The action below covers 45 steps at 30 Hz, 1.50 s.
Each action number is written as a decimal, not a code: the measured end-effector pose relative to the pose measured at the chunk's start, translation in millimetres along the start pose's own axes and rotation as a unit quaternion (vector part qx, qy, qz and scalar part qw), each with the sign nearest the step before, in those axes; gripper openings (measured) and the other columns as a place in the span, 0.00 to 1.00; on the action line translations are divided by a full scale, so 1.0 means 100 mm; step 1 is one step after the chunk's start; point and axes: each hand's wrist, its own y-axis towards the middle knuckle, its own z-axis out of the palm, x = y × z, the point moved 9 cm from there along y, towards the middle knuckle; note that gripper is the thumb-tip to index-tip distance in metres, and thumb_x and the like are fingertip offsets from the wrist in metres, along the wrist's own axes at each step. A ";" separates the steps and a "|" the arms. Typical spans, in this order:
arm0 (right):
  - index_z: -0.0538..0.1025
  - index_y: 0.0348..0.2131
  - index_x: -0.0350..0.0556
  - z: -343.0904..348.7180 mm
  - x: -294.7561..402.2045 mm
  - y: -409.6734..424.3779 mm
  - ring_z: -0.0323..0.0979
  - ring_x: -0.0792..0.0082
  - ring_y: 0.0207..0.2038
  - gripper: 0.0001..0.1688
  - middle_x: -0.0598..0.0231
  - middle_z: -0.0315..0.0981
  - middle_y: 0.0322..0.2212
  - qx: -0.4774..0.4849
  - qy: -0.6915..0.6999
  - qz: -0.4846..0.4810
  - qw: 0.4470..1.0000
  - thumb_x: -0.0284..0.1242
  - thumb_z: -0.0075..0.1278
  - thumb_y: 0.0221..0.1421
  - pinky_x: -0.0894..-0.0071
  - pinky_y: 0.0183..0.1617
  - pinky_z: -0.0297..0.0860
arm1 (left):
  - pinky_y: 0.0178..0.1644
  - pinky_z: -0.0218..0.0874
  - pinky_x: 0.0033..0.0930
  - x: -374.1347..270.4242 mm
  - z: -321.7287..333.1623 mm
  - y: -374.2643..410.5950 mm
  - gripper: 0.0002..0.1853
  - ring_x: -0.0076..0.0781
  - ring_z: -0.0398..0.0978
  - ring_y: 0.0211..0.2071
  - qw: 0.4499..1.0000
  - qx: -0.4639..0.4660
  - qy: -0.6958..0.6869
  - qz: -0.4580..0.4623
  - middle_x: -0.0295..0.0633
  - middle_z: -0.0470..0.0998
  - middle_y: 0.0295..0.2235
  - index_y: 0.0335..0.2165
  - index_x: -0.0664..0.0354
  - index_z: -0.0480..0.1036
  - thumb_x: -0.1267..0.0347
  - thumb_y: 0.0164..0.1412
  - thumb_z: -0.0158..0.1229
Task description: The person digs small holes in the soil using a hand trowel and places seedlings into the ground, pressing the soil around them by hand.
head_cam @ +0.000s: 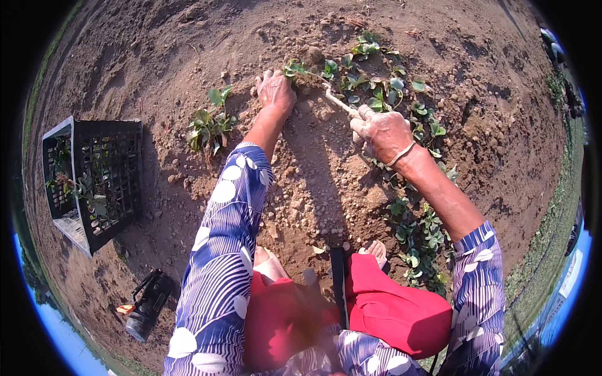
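My right hand (383,131) is closed around a thin, pale, soil-coated stick or hand tool (339,101). Its far end reaches up and left towards a small leafy seedling (295,68). Beside that seedling, my left hand (276,90) is down at the loose soil with its fingers bent; whether they grip a stem or root is hidden. Left of my left wrist, a clump of leafy seedlings (212,120) with roots showing lies on the ground. A row of low green plants (376,89) runs past my right hand and down beside my right leg.
A black plastic crate (110,178) lies on its side at the left, with leafy plants inside. Below it is a dark bottle or flask (149,301) with an orange tab. My feet and red-clothed knees are close in front; clods (376,195) cover the soil.
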 end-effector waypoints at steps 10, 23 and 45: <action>0.76 0.30 0.43 -0.30 -0.21 -0.62 0.75 0.53 0.32 0.08 0.56 0.75 0.29 -0.215 0.322 0.147 0.910 0.21 0.49 0.47 0.62 0.36 0.70 | 0.45 0.63 0.42 -0.08 -0.93 -1.04 0.10 0.46 0.71 0.42 0.958 -0.086 -0.236 0.138 0.41 0.75 0.38 0.32 0.58 0.76 0.76 0.47 0.61; 0.75 0.30 0.45 0.06 -0.21 -0.48 0.74 0.52 0.31 0.15 0.57 0.75 0.29 -0.116 0.307 0.167 0.930 0.16 0.47 0.37 0.61 0.34 0.69 | 0.58 0.54 0.51 -0.09 -0.34 -0.57 0.20 0.53 0.66 0.52 0.985 -0.084 -0.057 0.137 0.55 0.70 0.49 0.49 0.65 0.69 0.64 0.61 0.48; 0.75 0.29 0.39 -0.07 0.09 -1.34 0.70 0.63 0.23 0.09 0.59 0.71 0.19 0.075 0.362 0.214 0.904 0.20 0.47 0.43 0.68 0.30 0.66 | 0.41 0.66 0.40 1.64 -1.24 -1.58 0.16 0.46 0.75 0.38 0.984 -0.051 -0.087 -0.147 0.41 0.76 0.36 0.36 0.57 0.77 0.61 0.49 0.65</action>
